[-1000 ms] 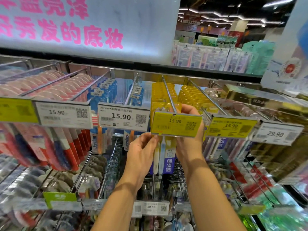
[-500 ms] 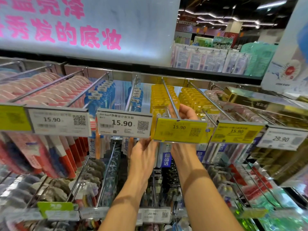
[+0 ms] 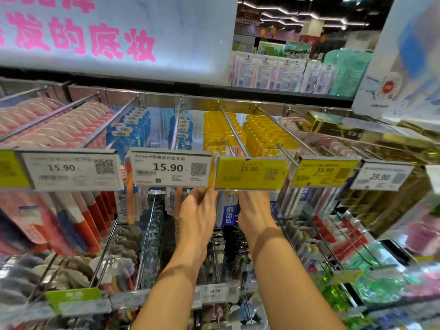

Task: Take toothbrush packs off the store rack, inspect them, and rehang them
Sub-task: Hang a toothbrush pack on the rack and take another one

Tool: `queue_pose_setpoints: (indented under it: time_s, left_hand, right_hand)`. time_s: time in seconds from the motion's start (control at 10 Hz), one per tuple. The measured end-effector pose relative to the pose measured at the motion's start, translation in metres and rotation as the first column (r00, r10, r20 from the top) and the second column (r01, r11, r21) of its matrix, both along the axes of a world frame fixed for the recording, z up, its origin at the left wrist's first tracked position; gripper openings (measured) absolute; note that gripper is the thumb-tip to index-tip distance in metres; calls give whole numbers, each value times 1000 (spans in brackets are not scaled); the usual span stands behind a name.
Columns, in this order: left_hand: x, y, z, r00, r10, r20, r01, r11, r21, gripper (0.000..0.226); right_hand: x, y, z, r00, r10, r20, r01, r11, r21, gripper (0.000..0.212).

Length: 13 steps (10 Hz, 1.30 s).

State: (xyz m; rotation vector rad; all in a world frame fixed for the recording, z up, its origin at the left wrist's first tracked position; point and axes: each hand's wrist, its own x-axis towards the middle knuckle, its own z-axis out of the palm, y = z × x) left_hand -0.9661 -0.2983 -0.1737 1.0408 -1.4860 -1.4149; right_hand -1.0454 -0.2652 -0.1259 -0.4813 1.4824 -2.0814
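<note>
Left hand: The left hand (image 3: 197, 210) reached up under the rack, its fingertips disappearing behind the yellow price tag (image 3: 250, 173); its thumb and fingers appeared to pinch the left edge of a toothbrush pack (image 3: 227, 210).
Right hand: The right hand (image 3: 254, 210) rose on the pack's other side, fingers hidden behind the same tag; whether it gripped the pack or only steadied it could not be told.
Pack: It hung upright between the two hands, long axis vertical, top hidden behind the tag, blue label showing below.
Peg: The metal hook (image 3: 232, 133) ran back from the tag through a row of yellow packs (image 3: 219, 129), directly above both hands.
Key relation: The pack's top lay above and just beyond the fingers, both hands about equally near; rehanging likely depended on aligning its hole with the hook's front tip.
Surroundings: White 15.90 tags (image 3: 170, 167) and pink packs (image 3: 47, 129) hung to the left.
</note>
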Motion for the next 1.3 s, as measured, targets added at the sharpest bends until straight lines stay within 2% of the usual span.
queue_pose_setpoints:
  time_s: [0.1,0.2,0.3,0.4,0.5,0.6,0.7,0.8,0.9,1.1,1.3]
  left_hand:
    - [1,2,-3,995,-40,-94,46,997,65,21]
    - [1,5,-7,986,-46,-158,62,993,98,17]
    - [7,12,-17,989,-41,-143,56,992,109,21]
    - [21,23,-19,998,-10,-68,17,994,105,40]
    - [32,30,-18,998,56,-6,-55,991,123,43]
    - [41,49,-13,995,83,50,-89,987,134,19]
    - [43,82,-5,999,51,-17,-50,994,101,10]
    - [35,127,7,1000,-1,-25,2,998,62,6]
    - [21,180,21,995,-98,-5,98,995,35,7]
    - [-8,273,50,972,-236,3,235,969,-74,5]
    - [-32,318,96,932,-360,50,362,906,-218,7]
  right_hand:
    - [-8,4,-13,999,0,-42,2,999,33,12]
    - [-14,5,-20,991,132,-8,-130,981,142,17]
    - [-14,19,-21,997,69,-28,-58,961,271,13]
    - [-11,37,-21,998,34,58,-52,938,342,32]
    - [-1,59,-21,998,8,65,-33,921,389,36]
    - [7,86,-21,1000,-10,25,0,931,364,27]
    - [15,123,-17,1000,25,11,-27,948,316,16]
    - [15,173,-11,997,61,-41,-45,946,320,20]
    - [6,232,-7,994,47,-103,-12,950,311,15]
    - [-19,335,18,991,-62,-119,87,971,221,18]
    - [-33,387,54,972,-64,-224,100,983,154,12]
